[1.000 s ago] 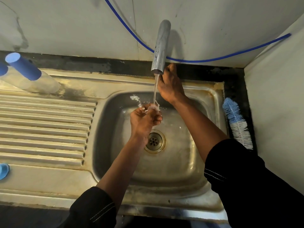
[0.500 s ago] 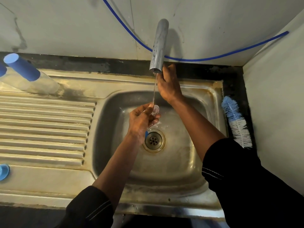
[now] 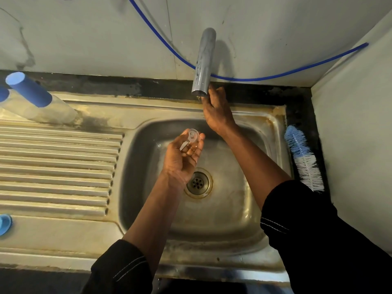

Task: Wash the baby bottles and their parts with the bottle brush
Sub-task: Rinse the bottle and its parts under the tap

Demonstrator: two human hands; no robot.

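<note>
My left hand (image 3: 182, 158) hovers over the steel sink basin (image 3: 224, 221), its fingers curled around a small clear bottle part (image 3: 191, 137) with a round disc and a thin stem. My right hand (image 3: 216, 111) reaches behind the grey tap spout (image 3: 204, 62) at the back of the sink; what it grips there is hidden. No water runs from the spout. The blue-and-white bottle brush (image 3: 303, 158) lies on the sink's right rim. A clear baby bottle with a blue cap (image 3: 29, 92) lies tilted at the back left of the drainboard.
The ribbed drainboard (image 3: 57, 166) fills the left side, with a blue part (image 3: 4, 224) at its front left edge. The drain (image 3: 198, 183) sits mid-basin. A blue hose (image 3: 275, 76) runs along the back wall. A wall closes in on the right.
The water stream has thinned and stopped. My left hand has turned palm-up and lifted the clear part slightly. My right hand has stayed behind the spout.
</note>
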